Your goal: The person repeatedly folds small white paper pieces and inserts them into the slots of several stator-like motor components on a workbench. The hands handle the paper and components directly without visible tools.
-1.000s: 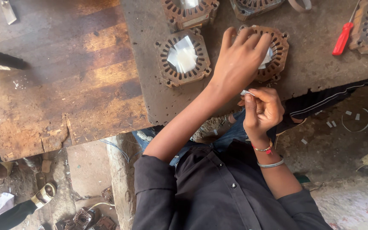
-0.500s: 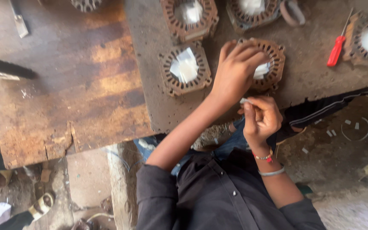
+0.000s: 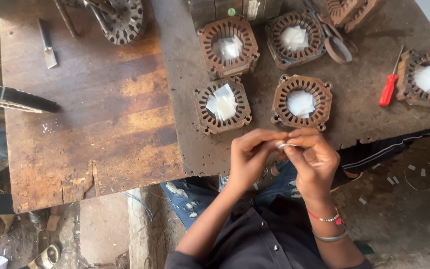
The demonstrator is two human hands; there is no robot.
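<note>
My left hand [image 3: 249, 157] and my right hand [image 3: 312, 158] meet at the near edge of the dark bench top [image 3: 185, 109]. Together their fingertips pinch a small white paper slip [image 3: 285, 146]. Just beyond the hands sits a rusty round motor stator [image 3: 302, 102] with white paper pieces in its bore. A second stator [image 3: 223, 105], also holding white paper, lies to its left. Both hands are off the stators.
More paper-filled stators stand at the back [image 3: 228, 47], [image 3: 294, 39] and at the right edge [image 3: 427, 78]. A red-handled screwdriver [image 3: 389, 87] lies right of centre. A worn wooden board [image 3: 85, 104] fills the left, with a chisel [image 3: 48, 50], a saw blade [image 3: 13, 98] and a rotor part [image 3: 123, 20].
My left hand has come back from the stator to the bench edge and joined my right hand on the paper slip. The view has shifted, so more stators show.
</note>
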